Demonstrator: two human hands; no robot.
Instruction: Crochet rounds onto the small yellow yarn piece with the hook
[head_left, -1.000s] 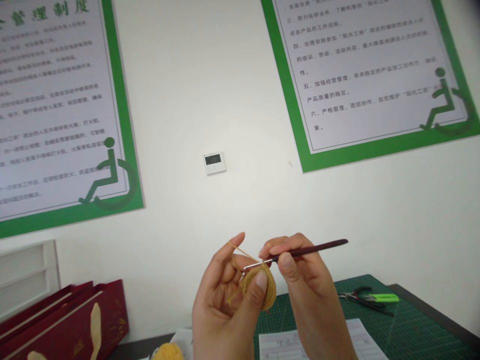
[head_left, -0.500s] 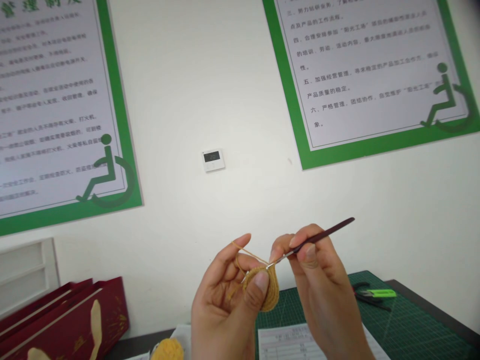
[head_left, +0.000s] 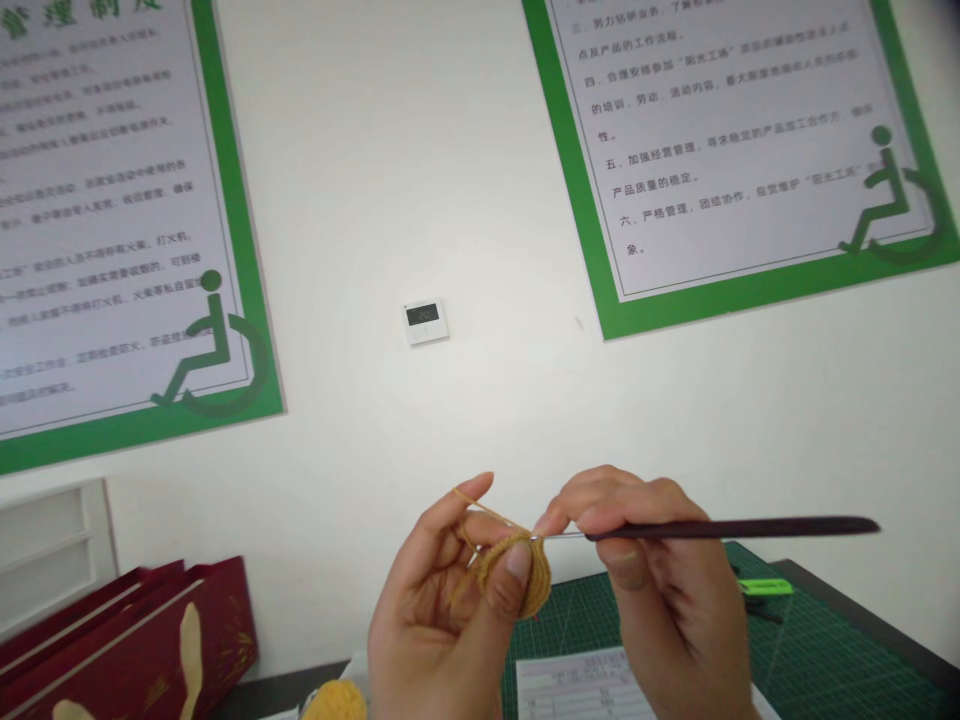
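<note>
The step in hand looks like working a stitch at the rim of a round, mustard-coloured crochet piece (head_left: 538,590), which is held up in front of the wall (head_left: 480,410), above the counter (head_left: 283,692). The left hand (head_left: 439,620) pinches the piece under its thumb, the other fingers loosely curled behind and the index finger raised with a yarn strand (head_left: 491,508) running from it down to the rim. The right hand (head_left: 675,580) closes thumb and fingers on the dark handle of a crochet hook (head_left: 735,527), lying nearly level, its metal tip at the piece's upper edge, just beside the left thumb. Whether the tip has caught a loop is too small to tell. The next move, I judge, calls for steady tension on the strand and a small turn of the hook at that edge, with the thumb kept clear of the tip. Room is generous: bare wall lies behind and above, and the handle's far end points into open space at the right. Below, a green cutting mat (head_left: 817,650), a printed sheet (head_left: 577,690) and a yellow yarn ball (head_left: 335,702) sit apart from the work; the red bags (head_left: 217,625) stand well off to the left.
</note>
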